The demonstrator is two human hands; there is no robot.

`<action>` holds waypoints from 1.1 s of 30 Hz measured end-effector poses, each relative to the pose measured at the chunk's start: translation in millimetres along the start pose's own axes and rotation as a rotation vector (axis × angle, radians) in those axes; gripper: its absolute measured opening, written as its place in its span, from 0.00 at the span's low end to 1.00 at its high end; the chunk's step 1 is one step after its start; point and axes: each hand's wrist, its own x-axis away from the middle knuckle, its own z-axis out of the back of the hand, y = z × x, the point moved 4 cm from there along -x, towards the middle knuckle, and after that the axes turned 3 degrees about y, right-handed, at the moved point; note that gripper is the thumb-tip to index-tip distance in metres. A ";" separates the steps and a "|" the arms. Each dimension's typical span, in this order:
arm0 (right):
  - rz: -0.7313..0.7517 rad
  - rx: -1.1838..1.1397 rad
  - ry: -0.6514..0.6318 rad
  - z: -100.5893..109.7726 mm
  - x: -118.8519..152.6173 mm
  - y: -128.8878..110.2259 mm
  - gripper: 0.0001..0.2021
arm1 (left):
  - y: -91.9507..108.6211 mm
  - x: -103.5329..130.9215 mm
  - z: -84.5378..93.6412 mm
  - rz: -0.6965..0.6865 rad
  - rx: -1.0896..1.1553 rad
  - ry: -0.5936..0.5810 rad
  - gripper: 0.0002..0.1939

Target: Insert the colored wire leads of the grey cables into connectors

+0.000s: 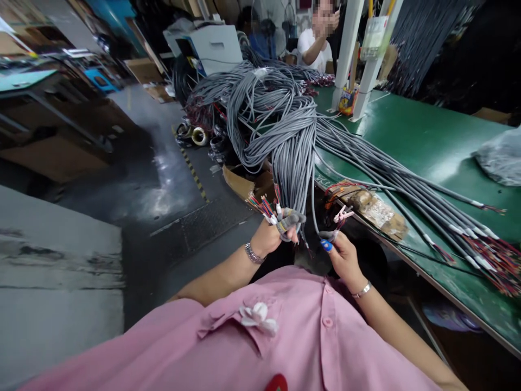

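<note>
Grey finger coverings show on my left hand (pixel 277 229), which is closed around the ends of a bundle of grey cables (pixel 295 157). Coloured wire tips (pixel 262 205) fan out above that fist. To its right, my right hand (pixel 340 251) pinches the end of a single grey cable (pixel 313 201), with blue tape or covering on the thumb. A pale pink connector (pixel 343 214) on thin dark wires sticks up from the right fingers. The cables hang down from a large looped heap (pixel 264 103) at the table's edge.
More grey cables with stripped ends (pixel 480 244) lie along the green table (pixel 427 136). A plastic-wrapped brown package (pixel 376 212) rests at its near edge. White posts (pixel 345 60) rise behind, near a seated person (pixel 315 46). An open carton (pixel 240 184) sits below the heap.
</note>
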 end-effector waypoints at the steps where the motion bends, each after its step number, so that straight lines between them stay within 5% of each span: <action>1: -0.003 -0.015 -0.023 -4.0 0.1 1.0 0.09 | -0.9 -1.2 -6.3 0.005 0.013 -0.008 0.19; 7: -0.048 -0.085 -0.042 -19.5 1.1 3.2 0.08 | 6.4 -6.2 -48.9 -0.120 -0.185 -0.111 0.23; 10: -0.055 -0.075 -0.036 -21.2 1.6 2.6 0.10 | 3.0 -8.8 -60.0 -0.133 -0.233 -0.148 0.17; 17: -0.087 -0.111 -0.185 -16.9 0.4 -4.1 0.07 | -13.5 -7.7 -48.0 -0.015 -0.279 -0.055 0.14; 23: -0.442 -0.468 0.016 -0.4 -4.7 -7.1 0.12 | -11.5 -1.0 -40.1 0.040 -0.369 -0.135 0.17; 28: -0.498 -0.647 0.035 -4.8 -18.1 -23.4 0.16 | -20.9 -3.7 -45.4 0.126 -0.303 -0.186 0.14; 33: -0.541 -0.637 0.065 -4.5 -19.8 -12.6 0.13 | -23.6 -7.7 -45.3 0.151 -0.349 -0.215 0.14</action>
